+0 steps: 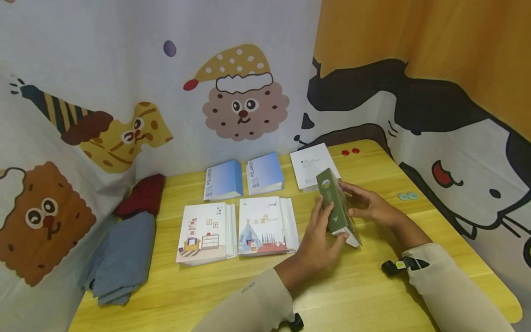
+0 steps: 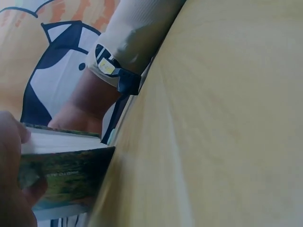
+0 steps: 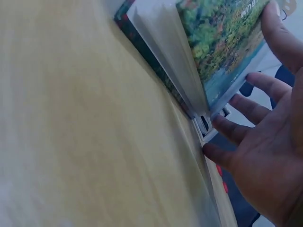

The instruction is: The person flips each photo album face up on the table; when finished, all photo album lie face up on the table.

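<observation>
A green photo album (image 1: 337,205) stands on end on the yellow wooden table between both hands, its spine and lower page edges facing the head camera. My left hand (image 1: 311,246) grips it, with fingers on the spine and the thumb by the lower page edges. On the other side my right hand (image 1: 375,206) touches it with spread, mostly straight fingers. In the right wrist view the album's landscape cover (image 3: 227,52) shows, the thumb at its edge. Directly behind stands a white-covered booklet (image 1: 310,161), partly hidden by the album.
Two blue albums (image 1: 224,179) stand toward the back, with two illustrated white albums (image 1: 202,233) in front. Grey-blue cloth (image 1: 122,256) and dark red cloth (image 1: 143,196) lie at the left. Red buttons (image 1: 355,151) and teal buttons (image 1: 408,196) sit near the right edge. A printed curtain (image 1: 249,27) borders the table.
</observation>
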The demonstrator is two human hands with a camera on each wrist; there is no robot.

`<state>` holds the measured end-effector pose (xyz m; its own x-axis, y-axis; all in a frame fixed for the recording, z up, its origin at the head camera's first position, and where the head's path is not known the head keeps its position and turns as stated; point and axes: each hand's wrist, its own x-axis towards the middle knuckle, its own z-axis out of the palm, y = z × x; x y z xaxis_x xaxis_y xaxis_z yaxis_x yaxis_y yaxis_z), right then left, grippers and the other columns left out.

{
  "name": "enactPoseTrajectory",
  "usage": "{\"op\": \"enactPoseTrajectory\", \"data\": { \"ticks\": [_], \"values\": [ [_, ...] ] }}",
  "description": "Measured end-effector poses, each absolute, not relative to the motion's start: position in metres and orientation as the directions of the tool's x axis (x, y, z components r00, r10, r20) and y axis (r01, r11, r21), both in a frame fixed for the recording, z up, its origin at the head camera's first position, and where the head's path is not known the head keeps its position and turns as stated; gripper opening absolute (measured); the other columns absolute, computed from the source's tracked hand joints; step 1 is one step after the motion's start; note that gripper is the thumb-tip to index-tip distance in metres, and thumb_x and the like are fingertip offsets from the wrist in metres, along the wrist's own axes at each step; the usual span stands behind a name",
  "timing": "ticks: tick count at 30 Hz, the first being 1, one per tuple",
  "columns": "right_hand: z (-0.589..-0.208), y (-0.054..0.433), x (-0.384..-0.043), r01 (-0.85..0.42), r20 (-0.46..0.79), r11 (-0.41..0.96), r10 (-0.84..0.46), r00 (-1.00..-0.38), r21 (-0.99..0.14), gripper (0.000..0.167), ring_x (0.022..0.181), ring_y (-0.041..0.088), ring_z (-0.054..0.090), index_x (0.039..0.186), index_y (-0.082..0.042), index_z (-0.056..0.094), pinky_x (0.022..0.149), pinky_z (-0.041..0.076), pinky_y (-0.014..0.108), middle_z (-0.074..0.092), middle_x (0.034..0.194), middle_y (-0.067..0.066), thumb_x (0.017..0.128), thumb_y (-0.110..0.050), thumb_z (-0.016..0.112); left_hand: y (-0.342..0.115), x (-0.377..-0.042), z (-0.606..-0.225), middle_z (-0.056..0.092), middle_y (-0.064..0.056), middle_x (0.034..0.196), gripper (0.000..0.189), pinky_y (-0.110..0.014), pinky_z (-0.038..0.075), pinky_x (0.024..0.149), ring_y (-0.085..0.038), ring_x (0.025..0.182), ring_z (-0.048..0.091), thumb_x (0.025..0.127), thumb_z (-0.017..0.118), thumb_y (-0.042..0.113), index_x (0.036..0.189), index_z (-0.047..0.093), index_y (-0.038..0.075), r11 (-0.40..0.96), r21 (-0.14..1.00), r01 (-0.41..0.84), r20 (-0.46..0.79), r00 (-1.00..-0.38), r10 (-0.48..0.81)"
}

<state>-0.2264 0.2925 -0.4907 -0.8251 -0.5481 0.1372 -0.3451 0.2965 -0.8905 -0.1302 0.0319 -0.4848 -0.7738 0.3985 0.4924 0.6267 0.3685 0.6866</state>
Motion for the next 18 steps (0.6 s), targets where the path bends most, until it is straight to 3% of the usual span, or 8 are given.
{"op": "enactPoseTrajectory", "data": {
  "ticks": [2,4,10,15,18],
  "values": [
    [-0.492,0.292,-0.226,-0.348,0.132,0.312,-0.549,-0.825,-0.884,0.083,0.157,0.070,0.024,0.172,-0.006,0.030,0.121,0.035,0.076,0.018,0.181,0.027,0.102,-0.003,0.074,0.031,-0.129,-0.482,0.020,-0.038,0.175,0.078,-0.035,0.056,0.115,-0.051,0.155,0.045,0.103,0.075,0.019,0.168,0.035,0.003,0.354,0.701,0.619,0.504,-0.782,0.368],
    [-0.493,0.292,-0.226,-0.347,0.126,0.320,-0.549,-0.826,-0.882,0.084,0.156,0.071,0.026,0.172,-0.007,0.030,0.116,0.035,0.084,0.017,0.181,0.027,0.101,-0.005,0.075,0.030,-0.128,-0.480,0.023,-0.040,0.173,0.078,-0.035,0.057,0.114,-0.052,0.154,0.046,0.102,0.077,0.018,0.168,0.038,0.007,0.344,0.717,0.606,0.501,-0.792,0.350],
    [-0.495,0.294,-0.224,-0.338,0.112,0.345,-0.536,-0.837,-0.876,0.085,0.154,0.072,0.027,0.171,-0.007,0.032,0.113,0.038,0.085,0.016,0.181,0.029,0.099,-0.005,0.078,0.023,-0.124,-0.474,0.021,-0.033,0.177,0.088,-0.050,0.053,0.120,-0.050,0.158,0.041,0.101,0.078,0.025,0.174,0.029,0.018,0.329,0.792,0.515,0.393,-0.841,0.372],
    [-0.494,0.294,-0.224,-0.350,0.111,0.384,-0.523,-0.845,-0.854,0.083,0.156,0.069,0.026,0.169,-0.009,0.039,0.116,0.034,0.087,0.020,0.180,0.029,0.098,-0.009,0.081,0.023,-0.126,-0.474,0.025,-0.035,0.174,0.084,-0.029,0.060,0.106,-0.042,0.146,0.057,0.102,0.079,0.027,0.171,0.035,0.007,0.249,0.815,0.524,0.442,-0.839,0.319],
    [-0.494,0.294,-0.224,-0.340,0.098,0.406,-0.511,-0.854,-0.848,0.084,0.159,0.067,0.023,0.168,-0.008,0.041,0.117,0.031,0.087,0.021,0.180,0.027,0.096,-0.010,0.084,0.023,-0.129,-0.477,0.029,-0.039,0.170,0.081,-0.026,0.060,0.105,-0.043,0.142,0.061,0.100,0.080,0.019,0.168,0.039,0.002,0.241,0.793,0.559,0.486,-0.820,0.304]
  ]
}}
